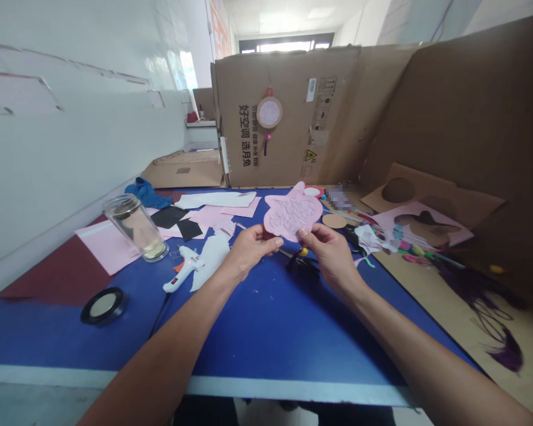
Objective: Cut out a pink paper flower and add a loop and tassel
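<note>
A pink flower-like paper cutout (pixel 292 214) with crinkled grey-white lines across its face is held up over the blue table. My left hand (pixel 251 251) is closed at its lower left edge, the thumb showing in front. At the lower right edge, my right hand (pixel 333 251) pinches the cutout between thumb and fingers. Under and between the hands lies a dark tassel with a yellow bead (pixel 302 252). Left of my left hand is a white hot glue gun (pixel 184 271), its cord running toward the front edge.
A glass jar of liquid (pixel 137 228) and a black tape roll (pixel 102 306) stand left. Pink paper (pixel 111 244) and black scraps (pixel 190 228) lie behind. Cardboard walls (pixel 337 118) enclose the back and right. Purple feathers (pixel 506 352) and cut cardboard (pixel 466 195) lie right.
</note>
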`<state>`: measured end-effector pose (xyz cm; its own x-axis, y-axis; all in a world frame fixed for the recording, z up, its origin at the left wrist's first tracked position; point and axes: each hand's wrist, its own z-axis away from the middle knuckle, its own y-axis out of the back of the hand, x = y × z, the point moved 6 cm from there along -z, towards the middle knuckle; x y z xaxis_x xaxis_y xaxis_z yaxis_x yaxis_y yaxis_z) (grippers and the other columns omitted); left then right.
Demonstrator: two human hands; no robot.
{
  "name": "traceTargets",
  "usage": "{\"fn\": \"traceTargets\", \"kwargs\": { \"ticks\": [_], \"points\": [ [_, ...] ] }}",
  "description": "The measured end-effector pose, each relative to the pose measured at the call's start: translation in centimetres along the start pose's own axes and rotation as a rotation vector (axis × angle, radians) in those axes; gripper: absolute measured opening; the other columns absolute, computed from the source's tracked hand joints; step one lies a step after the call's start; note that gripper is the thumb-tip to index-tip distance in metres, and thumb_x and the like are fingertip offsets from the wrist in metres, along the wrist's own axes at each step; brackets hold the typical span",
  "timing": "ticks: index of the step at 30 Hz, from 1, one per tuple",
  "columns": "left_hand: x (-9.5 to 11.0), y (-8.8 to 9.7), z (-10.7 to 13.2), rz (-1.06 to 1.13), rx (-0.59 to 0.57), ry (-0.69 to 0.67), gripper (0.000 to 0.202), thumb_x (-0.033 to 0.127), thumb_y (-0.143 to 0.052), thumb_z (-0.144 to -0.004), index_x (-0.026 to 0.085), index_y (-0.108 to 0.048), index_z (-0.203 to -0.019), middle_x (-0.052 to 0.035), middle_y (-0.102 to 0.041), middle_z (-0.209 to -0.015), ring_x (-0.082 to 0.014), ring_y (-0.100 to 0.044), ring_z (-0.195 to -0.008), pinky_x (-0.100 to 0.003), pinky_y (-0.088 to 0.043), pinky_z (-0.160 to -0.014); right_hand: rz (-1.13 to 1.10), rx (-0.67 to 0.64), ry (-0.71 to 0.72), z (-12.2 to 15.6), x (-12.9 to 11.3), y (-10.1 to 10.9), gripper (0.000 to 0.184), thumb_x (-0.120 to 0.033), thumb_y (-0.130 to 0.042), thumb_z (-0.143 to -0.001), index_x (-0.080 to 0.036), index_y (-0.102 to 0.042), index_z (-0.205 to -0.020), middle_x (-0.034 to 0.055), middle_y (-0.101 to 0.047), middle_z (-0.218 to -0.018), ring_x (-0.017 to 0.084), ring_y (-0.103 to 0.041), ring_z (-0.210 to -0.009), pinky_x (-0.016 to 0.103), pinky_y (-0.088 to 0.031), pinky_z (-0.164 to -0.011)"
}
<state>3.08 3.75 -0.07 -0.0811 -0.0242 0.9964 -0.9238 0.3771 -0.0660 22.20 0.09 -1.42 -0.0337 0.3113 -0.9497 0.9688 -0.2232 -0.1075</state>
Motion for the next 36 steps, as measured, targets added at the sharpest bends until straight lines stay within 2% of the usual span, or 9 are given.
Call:
{"fn": "traceTargets", "kwargs": {
  "ticks": [4,8,12,15,19,23,28,33,36],
  "points": [
    [-0.4,0.2,-0.1,-0.027,0.057,0.003,0.015,0.026,-0.081,-0.084,0.015,-0.077,-0.093,-0.0072,-0.079,-0.089,-0.0146,-0.068,-0.073,-0.03,-0.053,-0.074,-0.005,-0.02,-0.017,0.3,-0.2,-0.4,0.035,-0.055,-0.09,-0.078,-0.023,-0.075,-0.081,0.0004,-0.071,-0.078,0.018,-0.06,-0.072,0.032,-0.05,-0.071],
    [-0.5,-0.3,0.0,0.03,0.003,0.026,0.036,0.015,-0.084,-0.075,0.016,-0.076,-0.11,-0.0065,-0.08,-0.097,-0.0151,-0.071,-0.077,-0.03,-0.053,-0.074,-0.04,-0.013,-0.028,0.4,-0.4,-0.5,0.034,-0.053,-0.09,-0.078,-0.024,-0.074,-0.081,0.0006,-0.071,-0.079,0.018,-0.06,-0.073,0.032,-0.05,-0.071],
    [-0.8,-0.7,0.0,0.019,0.024,0.01,0.024,0.031,-0.087,-0.08,0.015,-0.079,-0.096,-0.0067,-0.079,-0.087,-0.0143,-0.068,-0.071,-0.029,-0.052,-0.071,-0.043,-0.03,-0.022,0.6,-0.5,-0.8,0.034,-0.054,-0.089,-0.078,-0.024,-0.075,-0.081,0.0004,-0.072,-0.079,0.018,-0.061,-0.073,0.032,-0.052,-0.073],
    [-1.0,-0.4,-0.2,-0.008,0.072,-0.013,0.02,0.033,-0.085,-0.081,0.015,-0.078,-0.084,-0.0053,-0.076,-0.075,-0.0142,-0.065,-0.065,-0.029,-0.052,-0.069,-0.044,-0.068,-0.058,0.6,-0.3,-1.2,0.037,-0.058,-0.089,-0.077,-0.024,-0.076,-0.081,0.0008,-0.072,-0.078,0.018,-0.061,-0.072,0.033,-0.053,-0.073],
    [-0.7,0.1,-0.4,0.042,0.067,-0.037,0.014,0.025,-0.083,-0.079,0.016,-0.077,-0.088,-0.0041,-0.077,-0.08,-0.0135,-0.067,-0.069,-0.028,-0.052,-0.071,-0.044,-0.053,-0.063,0.5,-0.1,-1.0,0.038,-0.059,-0.089,-0.076,-0.024,-0.077,-0.082,0.0022,-0.073,-0.08,0.019,-0.063,-0.074,0.034,-0.053,-0.074],
    [-0.7,-0.2,-0.2,0.067,0.053,-0.03,0.027,0.027,-0.089,-0.075,0.017,-0.077,-0.098,-0.0046,-0.079,-0.089,-0.0145,-0.069,-0.073,-0.029,-0.054,-0.072,-0.079,-0.032,-0.06,0.5,-0.1,-1.0,0.034,-0.055,-0.091,-0.076,-0.024,-0.078,-0.084,0.0017,-0.074,-0.081,0.018,-0.062,-0.074,0.033,-0.052,-0.074],
    [-0.7,-0.1,-0.2,0.0,0.087,-0.059,0.02,0.032,-0.086,-0.078,0.017,-0.075,-0.085,-0.0024,-0.074,-0.075,-0.0144,-0.067,-0.069,-0.03,-0.052,-0.072,-0.093,-0.064,-0.105,0.7,0.0,-1.6,0.035,-0.053,-0.092,-0.073,-0.023,-0.08,-0.085,0.003,-0.079,-0.086,0.019,-0.066,-0.077,0.034,-0.054,-0.075],
    [-0.3,-0.2,-0.1,0.053,0.039,-0.058,0.026,0.03,-0.086,-0.076,0.018,-0.074,-0.095,-0.0022,-0.076,-0.086,-0.0137,-0.069,-0.074,-0.028,-0.051,-0.072,-0.073,-0.04,-0.085,0.8,-0.1,-1.4,0.033,-0.05,-0.091,-0.076,-0.023,-0.083,-0.093,0.0055,-0.083,-0.095,0.022,-0.071,-0.086,0.037,-0.056,-0.083],
    [-0.6,-0.4,-0.1,0.0,0.041,-0.044,0.028,0.037,-0.09,-0.074,0.017,-0.073,-0.085,-0.0021,-0.073,-0.08,-0.0145,-0.067,-0.072,-0.029,-0.052,-0.072,-0.092,-0.061,-0.088,0.9,0.1,-1.6,0.033,-0.05,-0.091,-0.077,-0.024,-0.083,-0.095,0.0059,-0.084,-0.098,0.023,-0.073,-0.089,0.038,-0.057,-0.085]
  ]
}}
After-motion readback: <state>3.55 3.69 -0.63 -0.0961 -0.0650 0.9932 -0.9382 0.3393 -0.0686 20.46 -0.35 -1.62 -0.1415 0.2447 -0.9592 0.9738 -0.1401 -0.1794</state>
